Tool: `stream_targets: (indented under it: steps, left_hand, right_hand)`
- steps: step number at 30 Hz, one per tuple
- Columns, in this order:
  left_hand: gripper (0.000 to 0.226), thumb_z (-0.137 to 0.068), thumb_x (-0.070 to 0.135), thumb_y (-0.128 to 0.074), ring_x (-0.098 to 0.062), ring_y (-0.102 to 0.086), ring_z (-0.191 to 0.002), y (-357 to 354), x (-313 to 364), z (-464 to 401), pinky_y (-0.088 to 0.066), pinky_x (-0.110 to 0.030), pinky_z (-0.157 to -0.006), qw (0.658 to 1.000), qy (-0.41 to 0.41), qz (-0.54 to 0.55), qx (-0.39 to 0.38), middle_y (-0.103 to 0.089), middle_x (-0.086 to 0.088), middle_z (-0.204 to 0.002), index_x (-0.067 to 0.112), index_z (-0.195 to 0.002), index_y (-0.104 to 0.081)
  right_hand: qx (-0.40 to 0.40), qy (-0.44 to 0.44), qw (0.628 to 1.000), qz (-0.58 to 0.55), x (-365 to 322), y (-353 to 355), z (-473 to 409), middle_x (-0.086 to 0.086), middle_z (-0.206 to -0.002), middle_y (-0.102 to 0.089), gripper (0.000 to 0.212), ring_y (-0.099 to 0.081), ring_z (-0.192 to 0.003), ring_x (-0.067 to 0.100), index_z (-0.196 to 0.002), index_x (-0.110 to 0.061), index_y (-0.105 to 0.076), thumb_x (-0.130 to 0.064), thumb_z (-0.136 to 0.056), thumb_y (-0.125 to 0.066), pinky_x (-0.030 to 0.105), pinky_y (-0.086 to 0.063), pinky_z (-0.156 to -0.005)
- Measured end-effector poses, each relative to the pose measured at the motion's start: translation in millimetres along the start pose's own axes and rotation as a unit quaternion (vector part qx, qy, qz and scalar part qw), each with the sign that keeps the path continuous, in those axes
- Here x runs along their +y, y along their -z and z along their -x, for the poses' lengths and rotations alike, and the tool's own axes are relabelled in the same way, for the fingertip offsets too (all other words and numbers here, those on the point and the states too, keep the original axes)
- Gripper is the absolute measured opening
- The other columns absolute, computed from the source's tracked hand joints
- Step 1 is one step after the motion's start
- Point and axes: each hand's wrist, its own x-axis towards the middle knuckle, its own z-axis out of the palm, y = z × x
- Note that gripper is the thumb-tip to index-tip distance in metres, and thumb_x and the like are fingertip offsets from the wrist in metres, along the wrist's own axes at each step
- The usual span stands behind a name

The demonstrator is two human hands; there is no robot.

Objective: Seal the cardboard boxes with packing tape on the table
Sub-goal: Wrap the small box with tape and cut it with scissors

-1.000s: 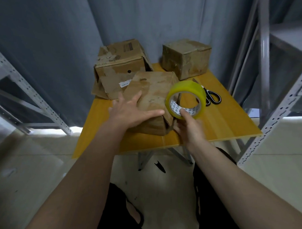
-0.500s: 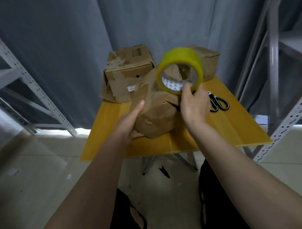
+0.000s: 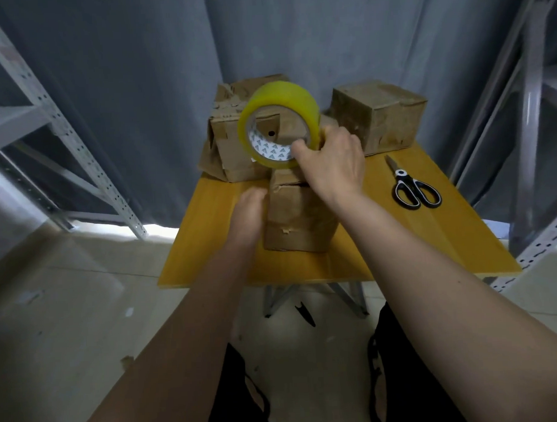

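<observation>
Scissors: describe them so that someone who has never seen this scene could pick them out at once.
Find the yellow wooden table in front of the grey curtain. On its right side, in front of the small cardboard box at the back right corner, lie the scissors, flat, blades pointing away from the person. They are the only tool there that is not cardboard or tape: black handles with white trim.
</observation>
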Motion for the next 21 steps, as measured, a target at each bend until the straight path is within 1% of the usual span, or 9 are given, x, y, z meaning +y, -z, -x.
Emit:
stream_targets:
  steps: [2, 4, 7, 9, 11, 13, 17, 19, 21]
  left_hand:
    - [0.052, -0.073, 0.048, -0.062, -0.005, -0.063, -0.096, 2, 14, 0, -0.052, -0.024, -0.074, 0.996, -0.071, 0.039, -0.034, -0.066, 0.008, -0.100, 0.015, -0.114, -0.062]
    - [0.069, -0.059, 0.049, -0.073, -0.005, -0.066, -0.098, 6, 24, -1, -0.053, -0.025, -0.074, 0.994, -0.074, 0.041, -0.070, -0.068, 0.011, -0.104, 0.020, -0.120, -0.059]
    - [0.076, -0.062, 0.031, -0.086, -0.017, -0.065, -0.111, 7, 31, -8, -0.054, -0.037, -0.093, 0.993, -0.075, 0.051, -0.080, -0.068, 0.001, -0.121, 0.018, -0.129, -0.054]
    - [0.065, -0.068, 0.015, -0.086, -0.019, -0.066, -0.109, 3, 35, -12, -0.054, -0.038, -0.094, 0.989, -0.109, 0.063, -0.078, -0.070, -0.003, -0.119, 0.015, -0.127, -0.059]
    - [0.069, -0.066, 0.014, -0.087, -0.019, -0.066, -0.109, 0, 35, -16, -0.054, -0.036, -0.094, 0.987, -0.121, 0.063, -0.085, -0.070, -0.003, -0.119, 0.012, -0.128, -0.058]
    - [0.077, -0.066, 0.021, -0.088, -0.011, -0.064, -0.110, 3, 34, -20, -0.055, -0.029, -0.093, 0.988, -0.119, 0.030, -0.098, -0.067, 0.002, -0.121, 0.014, -0.134, -0.053]
    - [0.076, -0.079, 0.027, -0.081, 0.022, -0.050, -0.103, 19, 34, -25, -0.043, 0.000, -0.078, 0.975, -0.164, -0.076, -0.130, -0.054, 0.026, -0.122, 0.025, -0.144, -0.041]
    - [0.078, -0.081, 0.032, -0.079, 0.024, -0.046, -0.105, 24, 35, -26, -0.039, 0.004, -0.078, 0.968, -0.175, -0.110, -0.141, -0.051, 0.026, -0.129, 0.025, -0.147, -0.037]
    - [0.081, -0.083, 0.034, -0.076, 0.018, -0.042, -0.113, 26, 37, -25, -0.035, 0.006, -0.081, 0.962, -0.185, -0.132, -0.152, -0.046, 0.017, -0.142, 0.024, -0.150, -0.034]
  right_hand:
    - [-0.024, -0.001, 1.000, -0.010, -8, -3, 0, 0.013, -0.100, -0.065, 0.033, -0.056, -0.101, 0.034, -0.087, -0.012, -0.060, -0.044, -0.080, -0.057, 0.035, -0.040, -0.074]
    - [-0.039, 0.000, 0.999, -0.013, -12, -4, 0, 0.013, -0.111, -0.062, 0.038, -0.055, -0.106, 0.035, -0.103, -0.011, -0.058, -0.042, -0.083, -0.057, 0.037, -0.041, -0.080]
    - [-0.065, 0.011, 0.997, -0.029, -11, -2, -2, 0.011, -0.114, -0.060, 0.035, -0.055, -0.104, 0.033, -0.108, -0.013, -0.056, -0.040, -0.086, -0.052, 0.039, -0.044, -0.083]
    - [-0.080, 0.002, 0.995, -0.054, -10, 0, -2, 0.010, -0.110, -0.062, 0.032, -0.056, -0.103, 0.032, -0.107, -0.016, -0.059, -0.039, -0.087, -0.048, 0.042, -0.046, -0.086]
    - [-0.086, -0.012, 0.994, -0.065, -8, 2, -3, 0.011, -0.110, -0.063, 0.033, -0.056, -0.104, 0.032, -0.110, -0.015, -0.059, -0.037, -0.089, -0.045, 0.043, -0.046, -0.088]
    - [-0.077, -0.021, 0.994, -0.081, -4, 4, -5, 0.011, -0.107, -0.064, 0.030, -0.057, -0.102, 0.032, -0.106, -0.011, -0.058, -0.033, -0.091, -0.044, 0.043, -0.046, -0.088]
    - [-0.088, -0.042, 0.981, -0.166, 0, 10, -16, 0.000, -0.083, -0.056, 0.012, -0.053, -0.085, 0.023, -0.083, -0.017, -0.053, -0.024, -0.090, -0.046, 0.034, -0.040, -0.073]
    - [-0.105, -0.053, 0.975, -0.190, 1, 15, -20, 0.003, -0.087, -0.063, 0.015, -0.059, -0.088, 0.024, -0.086, -0.016, -0.060, -0.023, -0.089, -0.048, 0.038, -0.048, -0.078]
    - [-0.124, -0.076, 0.959, -0.245, 3, 19, -23, 0.010, -0.093, -0.068, 0.015, -0.063, -0.095, 0.029, -0.084, -0.019, -0.064, -0.023, -0.089, -0.051, 0.047, -0.051, -0.088]
